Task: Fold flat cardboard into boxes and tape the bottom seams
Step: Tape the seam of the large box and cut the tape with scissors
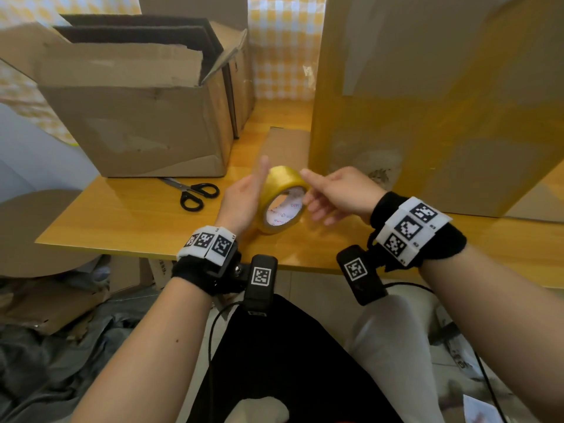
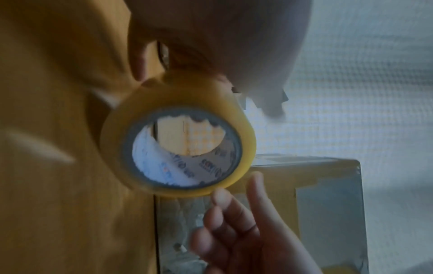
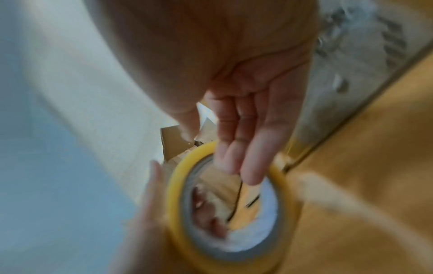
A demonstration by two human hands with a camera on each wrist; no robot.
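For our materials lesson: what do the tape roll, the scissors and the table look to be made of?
Tape roll: glossy, yellowish see-through plastic film on a printed white core, probably card.
Scissors: grey shiny blades, likely steel; black handles, probably plastic.
Table: orange-yellow wood grain under a shiny coat; solid wood or laminate, cannot tell.

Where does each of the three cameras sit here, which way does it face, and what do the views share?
Head: worn on the head, facing forward and down at the table; both forearms, left hand and right hand show.
Left wrist: looks along the left hand at the tape roll; right-hand fingers show opposite.
Right wrist: looks along the right palm into the roll's core; a blurred left hand shows beyond.
Shared: all three see the tape roll and both hands.
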